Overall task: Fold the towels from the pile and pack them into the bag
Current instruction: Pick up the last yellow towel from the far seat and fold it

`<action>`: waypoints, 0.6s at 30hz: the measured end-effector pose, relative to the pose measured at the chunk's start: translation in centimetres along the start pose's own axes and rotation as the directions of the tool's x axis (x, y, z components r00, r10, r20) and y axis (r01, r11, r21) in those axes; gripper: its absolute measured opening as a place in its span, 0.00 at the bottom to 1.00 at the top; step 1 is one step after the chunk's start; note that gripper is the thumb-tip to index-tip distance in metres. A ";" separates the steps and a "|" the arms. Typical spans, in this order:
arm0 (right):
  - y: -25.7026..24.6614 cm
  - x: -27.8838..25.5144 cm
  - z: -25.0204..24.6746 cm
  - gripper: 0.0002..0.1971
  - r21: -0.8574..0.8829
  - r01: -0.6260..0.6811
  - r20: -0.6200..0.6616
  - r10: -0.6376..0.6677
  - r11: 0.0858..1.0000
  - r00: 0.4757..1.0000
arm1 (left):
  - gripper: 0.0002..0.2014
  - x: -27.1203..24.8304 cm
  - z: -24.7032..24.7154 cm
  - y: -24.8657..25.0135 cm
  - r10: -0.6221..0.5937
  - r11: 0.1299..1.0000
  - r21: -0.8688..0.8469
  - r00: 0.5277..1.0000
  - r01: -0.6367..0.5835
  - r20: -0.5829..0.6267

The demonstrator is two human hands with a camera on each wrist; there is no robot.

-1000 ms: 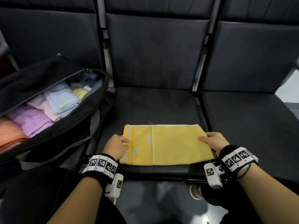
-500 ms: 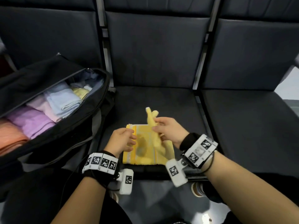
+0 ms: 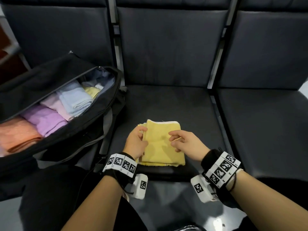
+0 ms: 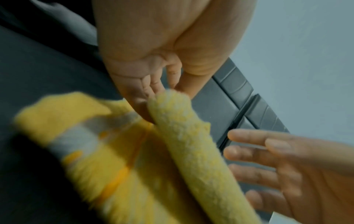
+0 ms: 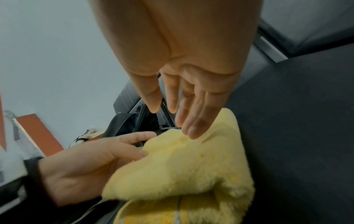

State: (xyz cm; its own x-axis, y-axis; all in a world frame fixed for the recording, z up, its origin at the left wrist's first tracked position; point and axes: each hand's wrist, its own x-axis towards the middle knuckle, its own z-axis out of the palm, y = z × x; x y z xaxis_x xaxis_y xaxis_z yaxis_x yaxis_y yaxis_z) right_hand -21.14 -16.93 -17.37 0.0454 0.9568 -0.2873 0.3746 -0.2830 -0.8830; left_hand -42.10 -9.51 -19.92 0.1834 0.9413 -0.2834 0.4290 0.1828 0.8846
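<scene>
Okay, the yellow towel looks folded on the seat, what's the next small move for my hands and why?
Probably close the right hand on the yellow towel's right edge and lift it with both hands toward the open bag. The towel lies folded into a compact square on the seat, the left hand already holds its left edge, and the right hand hovers open just above it.

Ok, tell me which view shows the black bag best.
The head view: the black bag lies open left of the yellow towel, with folded towels visible inside. The right wrist view catches only a dark sliver of the bag; the left wrist view shows none.
</scene>
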 end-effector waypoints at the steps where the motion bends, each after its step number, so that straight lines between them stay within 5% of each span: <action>1: 0.0 -0.2 0.0 0.17 -0.013 0.028 0.001 -0.028 1.000 1.000 | 0.25 0.1 -0.3 0.1 0.017 1.000 -0.025 1.000 -0.018 -0.026; 8: 0.5 -0.6 1.8 0.18 -0.244 0.122 0.097 -0.101 0.962 0.990 | 0.23 0.4 -2.7 -1.9 -0.061 0.998 0.001 0.997 0.061 -0.036; 18: 2.0 -1.6 2.4 0.24 -0.659 0.285 0.317 -0.087 0.696 0.944 | 0.24 0.5 -2.1 -3.0 -0.017 0.992 0.124 0.997 0.027 -0.079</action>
State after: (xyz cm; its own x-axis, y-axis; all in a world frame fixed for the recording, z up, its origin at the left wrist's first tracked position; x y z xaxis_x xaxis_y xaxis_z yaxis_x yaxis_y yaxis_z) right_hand -22.64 -19.17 -19.57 -0.2836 0.9066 -0.3126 0.8838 0.1207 -0.4520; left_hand -45.17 -8.97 -21.98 0.1052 0.9576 -0.2682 0.5402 0.1714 0.8239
